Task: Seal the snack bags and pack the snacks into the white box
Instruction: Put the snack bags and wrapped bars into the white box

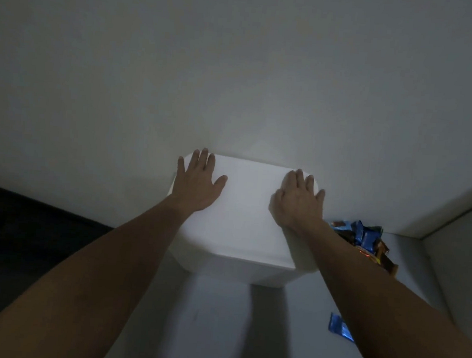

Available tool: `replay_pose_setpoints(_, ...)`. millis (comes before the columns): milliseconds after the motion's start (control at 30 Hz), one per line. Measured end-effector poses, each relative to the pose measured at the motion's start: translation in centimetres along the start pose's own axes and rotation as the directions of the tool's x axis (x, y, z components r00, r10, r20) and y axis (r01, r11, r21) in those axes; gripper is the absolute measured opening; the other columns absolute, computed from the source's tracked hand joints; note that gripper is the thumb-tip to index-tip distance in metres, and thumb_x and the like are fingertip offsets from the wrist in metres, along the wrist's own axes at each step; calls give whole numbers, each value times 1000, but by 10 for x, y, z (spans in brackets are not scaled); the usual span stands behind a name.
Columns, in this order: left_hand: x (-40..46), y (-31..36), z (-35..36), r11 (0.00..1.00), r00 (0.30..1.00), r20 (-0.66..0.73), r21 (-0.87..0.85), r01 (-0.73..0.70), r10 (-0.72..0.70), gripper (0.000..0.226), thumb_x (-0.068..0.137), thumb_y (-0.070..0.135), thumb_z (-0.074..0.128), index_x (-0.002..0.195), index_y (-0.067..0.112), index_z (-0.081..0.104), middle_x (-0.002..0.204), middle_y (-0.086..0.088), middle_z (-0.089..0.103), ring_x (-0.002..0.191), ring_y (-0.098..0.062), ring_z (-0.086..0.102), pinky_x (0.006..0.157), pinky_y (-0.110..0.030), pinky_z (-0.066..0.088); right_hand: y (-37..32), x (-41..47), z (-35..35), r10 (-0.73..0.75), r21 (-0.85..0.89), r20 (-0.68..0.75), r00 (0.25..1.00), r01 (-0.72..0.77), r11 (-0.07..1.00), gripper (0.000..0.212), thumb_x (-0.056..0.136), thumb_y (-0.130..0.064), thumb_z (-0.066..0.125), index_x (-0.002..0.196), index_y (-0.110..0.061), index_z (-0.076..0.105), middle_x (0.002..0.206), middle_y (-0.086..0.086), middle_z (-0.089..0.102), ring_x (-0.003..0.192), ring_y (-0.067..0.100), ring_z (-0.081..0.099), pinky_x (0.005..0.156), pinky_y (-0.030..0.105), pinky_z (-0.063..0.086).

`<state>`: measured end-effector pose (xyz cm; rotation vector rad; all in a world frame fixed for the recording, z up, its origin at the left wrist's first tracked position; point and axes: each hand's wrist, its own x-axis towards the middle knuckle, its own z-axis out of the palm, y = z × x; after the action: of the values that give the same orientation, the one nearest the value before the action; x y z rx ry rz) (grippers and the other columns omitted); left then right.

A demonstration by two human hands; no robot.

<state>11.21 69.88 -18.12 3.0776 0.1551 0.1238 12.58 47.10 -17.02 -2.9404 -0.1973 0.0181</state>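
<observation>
A white foam box [243, 216] with its lid on stands on a pale table against the wall. My left hand [197, 183] lies flat on the lid's far left part, fingers spread. My right hand [297, 205] rests palm down on the lid's right edge, fingers slightly apart. Neither hand holds anything. A heap of blue and brown snack bags [365, 240] lies to the right of the box, partly hidden behind my right forearm. One loose blue snack bag [340, 328] lies nearer on the table, by my right arm.
The pale table [218, 318] reaches toward me in front of the box. A plain wall [237, 80] rises directly behind the box. A dark area [13, 232] lies to the left of the table. A lighter ledge [458, 213] runs at the right.
</observation>
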Motion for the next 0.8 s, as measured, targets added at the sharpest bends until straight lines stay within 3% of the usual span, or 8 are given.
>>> replay_pose_setpoints(133, -2, 3, 6, 998, 998, -30, 28, 48, -47, 71, 95, 57, 18, 152, 16, 15, 162, -3, 7, 148, -34, 0, 113, -62, -1, 0, 1, 12, 22, -25, -72, 997, -24, 999, 61, 93, -42, 22, 147, -12, 24, 158, 8, 21, 145, 32, 13, 109, 59, 22)
replay_pose_setpoints(400, 1, -1, 10, 999, 998, -46, -1, 53, -53, 72, 93, 59, 22, 152, 18, 17, 162, -1, 10, 148, -32, 3, 118, -51, 10, 1, 3, 17, 8, -52, -119, 993, -14, 999, 63, 91, -46, 23, 144, -12, 30, 155, 9, 27, 144, 32, 20, 105, 58, 31)
replay_pose_setpoints(600, -7, -7, 0, 993, 1000, -1, -119, 3, -3, 67, 95, 54, 35, 149, 16, 27, 161, -6, 13, 149, -28, 6, 120, -50, 2, 0, -8, 7, -45, -43, -108, 993, 40, 998, 48, 89, -40, 28, 120, -9, 47, 136, 12, 47, 130, 32, 37, 103, 63, 30)
replay_pose_setpoints(733, -52, 9, -2, 996, 996, 73, -72, -45, 50, 83, 85, 70, 11, 153, 21, 14, 162, -8, 5, 149, -32, 0, 118, -51, -3, -1, -50, 8, -33, -36, 37, 999, 34, 999, 65, 91, -54, 22, 148, -22, 18, 160, 7, 12, 146, 36, 5, 107, 70, 6)
replay_pose_setpoints(800, -76, 18, 2, 997, 994, 92, -55, -50, 54, 85, 81, 71, 4, 153, 25, 9, 162, -5, 0, 148, -35, -3, 117, -53, -5, -4, -69, 9, -33, -45, 100, 994, 38, 998, 71, 90, -62, 16, 151, -28, 4, 162, 4, -2, 147, 37, -7, 107, 71, -2)
